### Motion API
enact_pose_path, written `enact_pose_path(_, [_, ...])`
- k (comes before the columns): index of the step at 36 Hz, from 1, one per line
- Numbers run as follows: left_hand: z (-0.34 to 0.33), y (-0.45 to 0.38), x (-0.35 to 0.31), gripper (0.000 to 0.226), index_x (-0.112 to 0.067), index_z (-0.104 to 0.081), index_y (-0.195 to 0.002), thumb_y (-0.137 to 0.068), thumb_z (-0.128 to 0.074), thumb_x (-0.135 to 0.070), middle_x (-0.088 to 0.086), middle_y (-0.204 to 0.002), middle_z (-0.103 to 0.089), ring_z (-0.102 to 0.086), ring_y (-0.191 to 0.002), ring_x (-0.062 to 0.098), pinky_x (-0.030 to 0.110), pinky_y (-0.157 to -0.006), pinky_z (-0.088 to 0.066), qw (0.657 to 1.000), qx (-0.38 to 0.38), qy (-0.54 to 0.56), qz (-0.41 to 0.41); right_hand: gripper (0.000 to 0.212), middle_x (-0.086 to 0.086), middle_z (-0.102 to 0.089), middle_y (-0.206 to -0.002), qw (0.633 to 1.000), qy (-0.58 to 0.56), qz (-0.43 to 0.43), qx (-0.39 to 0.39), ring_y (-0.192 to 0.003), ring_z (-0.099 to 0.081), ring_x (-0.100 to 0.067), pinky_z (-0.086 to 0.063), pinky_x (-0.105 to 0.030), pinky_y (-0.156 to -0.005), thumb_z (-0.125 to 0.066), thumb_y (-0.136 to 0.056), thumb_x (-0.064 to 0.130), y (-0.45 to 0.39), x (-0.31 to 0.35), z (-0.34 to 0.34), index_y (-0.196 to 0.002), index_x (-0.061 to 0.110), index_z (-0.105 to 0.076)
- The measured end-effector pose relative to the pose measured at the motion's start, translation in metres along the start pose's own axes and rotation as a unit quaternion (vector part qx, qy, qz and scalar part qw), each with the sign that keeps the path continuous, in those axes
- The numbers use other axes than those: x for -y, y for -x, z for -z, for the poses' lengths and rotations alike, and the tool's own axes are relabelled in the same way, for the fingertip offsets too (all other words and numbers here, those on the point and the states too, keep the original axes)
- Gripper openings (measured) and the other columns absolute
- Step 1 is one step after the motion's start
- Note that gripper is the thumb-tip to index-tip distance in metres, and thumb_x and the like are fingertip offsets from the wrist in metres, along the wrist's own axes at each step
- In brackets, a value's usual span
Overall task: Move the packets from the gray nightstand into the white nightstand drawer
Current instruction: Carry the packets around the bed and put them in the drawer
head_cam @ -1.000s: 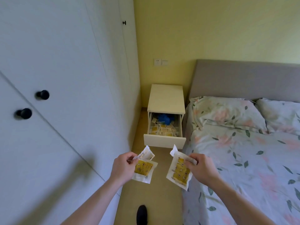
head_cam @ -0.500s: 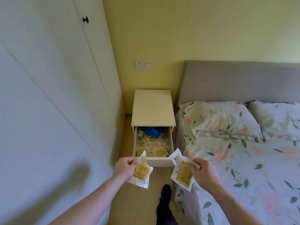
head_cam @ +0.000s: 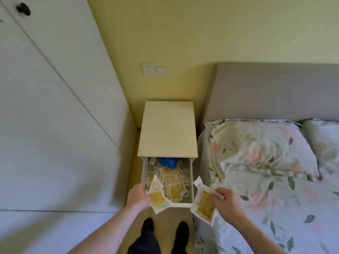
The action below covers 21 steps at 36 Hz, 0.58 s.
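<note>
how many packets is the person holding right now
2. One packet is in the left hand, over the front left of the open drawer. The other packet is in the right hand, beside the drawer's right edge.

I saw the open drawer just ahead of both hands, under the nightstand top. My left hand sat at its near left corner, its packet over the front edge. My right hand held a packet right of the drawer, the bed beyond.
</note>
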<state>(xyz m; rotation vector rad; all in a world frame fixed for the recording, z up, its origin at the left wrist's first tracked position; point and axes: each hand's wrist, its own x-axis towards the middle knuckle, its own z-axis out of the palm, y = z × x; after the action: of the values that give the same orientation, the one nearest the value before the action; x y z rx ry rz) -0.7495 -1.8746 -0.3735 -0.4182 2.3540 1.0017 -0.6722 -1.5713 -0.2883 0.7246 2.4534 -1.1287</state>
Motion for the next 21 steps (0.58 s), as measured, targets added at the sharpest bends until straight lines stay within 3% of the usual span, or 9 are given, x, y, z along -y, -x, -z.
enact_pose_path(2, [-0.004, -0.012, 0.008, 0.072, -0.014, -0.044, -0.149, -0.085, -0.077, -0.016, -0.001, -0.125, -0.069, -0.064, -0.085, 0.002, 0.011, -0.067, -0.051, 1.000, 0.006, -0.005, 0.027, 0.023, 0.009, -0.066, -0.069, 1.000, 0.002, -0.008, 0.006, -0.063, -0.058, -0.007, -0.038, -0.017, -0.051, -0.067, -0.094, 0.024, -0.014, 0.000, 0.000, -0.072, 0.028, -0.070])
enact_pose_path(4, [-0.007, -0.022, 0.018, 0.086, -0.017, -0.026, -0.157, -0.087, -0.075, -0.015, 0.001, -0.134, -0.064, -0.064, -0.111, 0.017, 0.023, -0.086, -0.053, 0.998, 0.014, 0.002, 0.059, 0.023, 0.008, -0.068, -0.071, 1.000, 0.008, -0.018, 0.012, -0.064, -0.060, -0.009, -0.041, -0.020, -0.053, -0.067, -0.093, 0.024, -0.025, -0.002, -0.001, -0.072, 0.028, -0.070])
enact_pose_path(12, [-0.003, -0.059, 0.042, 0.085, -0.015, -0.030, -0.157, -0.085, -0.075, -0.010, 0.002, -0.134, -0.065, -0.061, -0.121, 0.023, 0.039, -0.100, -0.053, 0.992, 0.030, 0.035, 0.119, 0.022, 0.003, -0.068, -0.068, 0.997, 0.021, -0.074, 0.031, -0.063, -0.061, -0.012, -0.042, -0.023, -0.054, -0.067, -0.093, 0.022, -0.053, -0.006, -0.019, -0.072, 0.025, -0.071])
enact_pose_path(14, [0.000, -0.067, 0.040, 0.079, -0.017, -0.034, -0.155, -0.087, -0.073, -0.008, 0.000, -0.132, -0.065, -0.060, -0.121, 0.021, 0.037, -0.098, -0.054, 0.992, 0.037, 0.043, 0.113, 0.020, 0.004, -0.068, -0.068, 0.996, 0.020, -0.083, 0.033, -0.064, -0.061, -0.011, -0.041, -0.022, -0.053, -0.068, -0.092, 0.021, -0.059, -0.004, -0.025, -0.072, 0.025, -0.071])
enact_pose_path(17, [0.007, -0.080, 0.026, 0.071, -0.020, -0.039, -0.152, -0.090, -0.071, -0.009, -0.007, -0.124, -0.069, -0.065, -0.109, 0.012, 0.023, -0.081, -0.057, 0.994, 0.050, 0.073, 0.067, 0.024, 0.008, -0.065, -0.061, 0.995, 0.015, -0.094, 0.032, -0.060, -0.058, -0.008, -0.039, -0.019, -0.051, -0.068, -0.091, 0.019, -0.068, 0.001, -0.032, -0.069, 0.028, -0.070])
enact_pose_path(21, [0.012, -0.105, -0.002, 0.067, -0.029, -0.042, -0.149, -0.092, -0.070, -0.010, -0.015, -0.123, -0.068, -0.071, -0.095, 0.003, 0.022, -0.075, -0.060, 0.992, 0.070, 0.106, -0.007, 0.025, 0.008, -0.063, -0.058, 0.994, 0.004, -0.107, 0.025, -0.059, -0.057, -0.009, -0.039, -0.021, -0.052, -0.068, -0.091, 0.019, -0.079, 0.009, -0.040, -0.067, 0.029, -0.068])
